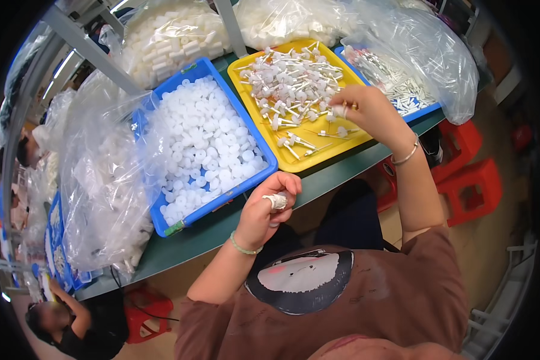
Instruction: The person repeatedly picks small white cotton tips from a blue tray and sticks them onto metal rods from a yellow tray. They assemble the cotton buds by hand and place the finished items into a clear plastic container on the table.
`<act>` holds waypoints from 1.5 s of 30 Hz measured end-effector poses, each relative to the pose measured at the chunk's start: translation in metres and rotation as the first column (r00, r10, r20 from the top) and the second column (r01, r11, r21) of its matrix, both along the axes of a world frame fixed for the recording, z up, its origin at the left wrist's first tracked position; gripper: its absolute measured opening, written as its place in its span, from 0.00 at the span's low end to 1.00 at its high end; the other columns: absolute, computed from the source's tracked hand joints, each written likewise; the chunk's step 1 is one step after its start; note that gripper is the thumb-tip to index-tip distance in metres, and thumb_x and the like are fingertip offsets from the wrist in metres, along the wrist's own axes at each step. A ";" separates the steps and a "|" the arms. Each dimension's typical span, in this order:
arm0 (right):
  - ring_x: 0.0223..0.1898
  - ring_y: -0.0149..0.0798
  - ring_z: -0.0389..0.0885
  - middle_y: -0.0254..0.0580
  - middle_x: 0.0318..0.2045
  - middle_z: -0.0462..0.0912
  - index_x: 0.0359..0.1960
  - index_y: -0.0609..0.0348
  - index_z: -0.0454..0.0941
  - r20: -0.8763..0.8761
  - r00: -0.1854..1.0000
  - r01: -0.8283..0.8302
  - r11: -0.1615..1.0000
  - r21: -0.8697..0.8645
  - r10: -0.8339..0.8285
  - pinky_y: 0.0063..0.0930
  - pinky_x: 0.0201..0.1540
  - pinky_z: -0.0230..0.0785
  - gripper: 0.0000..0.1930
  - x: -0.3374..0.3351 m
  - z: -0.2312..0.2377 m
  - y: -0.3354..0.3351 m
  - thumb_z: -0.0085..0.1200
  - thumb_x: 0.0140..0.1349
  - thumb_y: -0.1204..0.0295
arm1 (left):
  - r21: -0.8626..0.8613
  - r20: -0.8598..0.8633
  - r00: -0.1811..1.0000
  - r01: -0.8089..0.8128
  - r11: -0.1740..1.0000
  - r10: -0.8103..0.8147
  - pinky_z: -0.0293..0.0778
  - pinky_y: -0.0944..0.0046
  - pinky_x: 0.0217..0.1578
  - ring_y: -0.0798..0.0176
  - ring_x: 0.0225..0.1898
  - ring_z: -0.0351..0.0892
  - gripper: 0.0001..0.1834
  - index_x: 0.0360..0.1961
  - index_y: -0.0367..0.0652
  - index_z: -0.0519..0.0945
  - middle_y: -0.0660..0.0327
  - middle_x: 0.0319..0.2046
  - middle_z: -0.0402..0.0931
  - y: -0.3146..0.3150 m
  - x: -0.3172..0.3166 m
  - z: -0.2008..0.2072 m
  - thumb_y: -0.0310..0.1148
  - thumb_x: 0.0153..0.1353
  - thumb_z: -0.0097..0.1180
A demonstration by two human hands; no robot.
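The left hand [269, 210] is curled shut around a small white plastic piece [276, 201], pinched under the thumb just off the table edge, beside the blue tray [259, 144] of white caps. The right hand [366, 111] hovers over the yellow tray [255, 105] of white stemmed parts, its fingertips [340, 110] pinching one small white part. A green table [222, 225] bears both trays.

A long green table [222, 231] stands on a tan floor [492, 240]. Red stools [471, 192] sit under it, right of the fingers.
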State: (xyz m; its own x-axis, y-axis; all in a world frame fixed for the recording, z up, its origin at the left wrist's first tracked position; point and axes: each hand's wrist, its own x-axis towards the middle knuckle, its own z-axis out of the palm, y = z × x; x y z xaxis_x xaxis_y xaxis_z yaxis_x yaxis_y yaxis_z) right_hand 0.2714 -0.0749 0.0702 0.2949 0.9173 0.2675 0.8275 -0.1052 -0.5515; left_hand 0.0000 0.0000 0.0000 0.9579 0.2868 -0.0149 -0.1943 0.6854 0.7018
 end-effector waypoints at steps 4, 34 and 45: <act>0.36 0.44 0.78 0.46 0.33 0.80 0.36 0.62 0.81 0.100 0.988 -0.106 0.990 -0.094 0.115 0.33 0.41 0.70 0.10 -0.006 -0.006 -0.011 0.59 0.50 0.74 | -0.361 -0.024 1.000 0.002 0.933 -0.012 0.56 0.80 0.17 0.72 0.27 0.58 0.04 0.34 0.41 0.69 0.59 0.39 0.63 -0.001 -0.006 0.006 0.25 0.57 0.43; 0.30 0.46 0.75 0.46 0.25 0.76 0.23 0.64 0.74 0.192 0.959 -0.205 0.978 -0.028 0.207 0.35 0.36 0.68 0.04 -0.029 -0.007 0.013 0.57 0.46 0.79 | -0.541 -0.073 0.997 -0.019 0.841 -0.025 0.51 0.82 0.13 0.80 0.20 0.54 0.19 0.60 0.44 0.64 0.64 0.37 0.66 -0.026 -0.008 0.018 0.31 0.68 0.40; 0.36 0.33 0.77 0.38 0.33 0.78 0.37 0.65 0.72 -0.104 0.986 -0.099 0.953 0.286 0.134 0.25 0.43 0.68 0.08 -0.029 -0.015 0.018 0.51 0.54 0.81 | -0.112 -0.122 0.992 -0.036 0.993 0.022 0.48 0.82 0.14 0.82 0.19 0.51 0.16 0.56 0.41 0.69 0.65 0.38 0.71 -0.016 -0.004 0.012 0.35 0.71 0.40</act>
State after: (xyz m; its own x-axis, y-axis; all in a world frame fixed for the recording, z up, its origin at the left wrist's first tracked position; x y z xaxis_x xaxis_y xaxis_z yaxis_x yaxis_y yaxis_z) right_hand 0.2428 -0.0567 0.0551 0.2362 0.8413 0.4863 0.7504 0.1600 -0.6413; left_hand -0.0045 -0.0165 0.0116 0.9384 0.3042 -0.1639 -0.1339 0.7573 0.6392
